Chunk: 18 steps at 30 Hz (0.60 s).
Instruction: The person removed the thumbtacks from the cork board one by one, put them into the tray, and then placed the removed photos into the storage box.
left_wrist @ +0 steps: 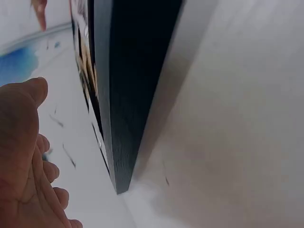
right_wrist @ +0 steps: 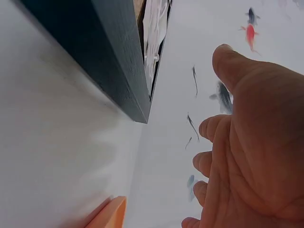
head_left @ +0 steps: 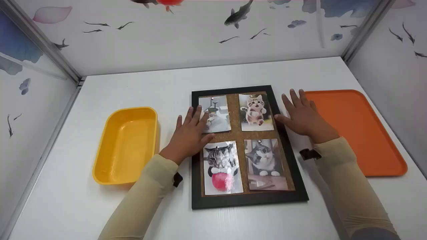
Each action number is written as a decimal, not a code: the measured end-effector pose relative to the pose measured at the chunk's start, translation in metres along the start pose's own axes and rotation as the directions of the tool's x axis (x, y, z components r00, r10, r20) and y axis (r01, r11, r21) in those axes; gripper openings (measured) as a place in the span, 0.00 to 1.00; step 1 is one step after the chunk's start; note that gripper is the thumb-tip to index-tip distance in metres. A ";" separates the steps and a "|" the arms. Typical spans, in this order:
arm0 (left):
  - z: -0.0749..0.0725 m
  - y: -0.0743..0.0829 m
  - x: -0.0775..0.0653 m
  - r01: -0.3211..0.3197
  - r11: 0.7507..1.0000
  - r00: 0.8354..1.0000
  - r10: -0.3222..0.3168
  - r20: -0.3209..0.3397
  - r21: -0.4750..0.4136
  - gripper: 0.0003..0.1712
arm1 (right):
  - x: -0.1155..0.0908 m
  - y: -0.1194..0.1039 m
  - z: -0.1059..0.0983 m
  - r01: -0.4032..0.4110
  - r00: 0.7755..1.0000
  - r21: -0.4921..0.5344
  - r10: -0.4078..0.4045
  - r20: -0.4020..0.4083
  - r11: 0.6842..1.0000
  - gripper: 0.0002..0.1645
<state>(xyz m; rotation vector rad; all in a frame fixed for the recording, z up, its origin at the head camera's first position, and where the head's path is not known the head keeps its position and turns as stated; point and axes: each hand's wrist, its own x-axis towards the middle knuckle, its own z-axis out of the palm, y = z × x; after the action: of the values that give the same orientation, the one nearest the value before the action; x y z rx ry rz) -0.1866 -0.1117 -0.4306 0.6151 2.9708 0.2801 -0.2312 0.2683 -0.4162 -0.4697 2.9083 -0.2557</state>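
A black-framed cork board (head_left: pixel 235 135) lies on the white table between my hands, with several cat pictures pinned to it. The upper left photo (head_left: pixel 220 123) is partly covered by my left hand (head_left: pixel 189 135), whose fingers are spread over the board's left edge. The left wrist view shows this hand apart from the frame's side (left_wrist: pixel 130 85). My right hand (head_left: pixel 305 118) hovers with straight fingers between the board's right edge and the orange tray (head_left: pixel 360 133). The upper right kitten photo (head_left: pixel 256 113), the lower left photo (head_left: pixel 223 168) and the lower right photo (head_left: pixel 267 165) show plainly. Neither hand holds anything.
A deep yellow tub (head_left: pixel 125 150) stands left of the board. White panels (head_left: pixel 186 43) printed with fish enclose the table's back and sides. The orange tray's rim (right_wrist: pixel 114 213) also peeks into the right wrist view.
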 end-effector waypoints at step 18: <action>-0.002 0.049 0.029 -0.310 0.947 0.948 0.302 0.096 0.086 0.43 | 0.026 -0.002 -0.001 0.104 0.994 -0.040 -0.105 -0.031 0.994 0.52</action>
<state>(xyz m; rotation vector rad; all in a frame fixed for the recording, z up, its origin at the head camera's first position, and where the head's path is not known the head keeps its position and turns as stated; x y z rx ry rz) -0.1946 -0.0564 -0.4211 1.0762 2.8157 0.1229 -0.2550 0.2577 -0.4190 -0.6315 2.9294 -0.2254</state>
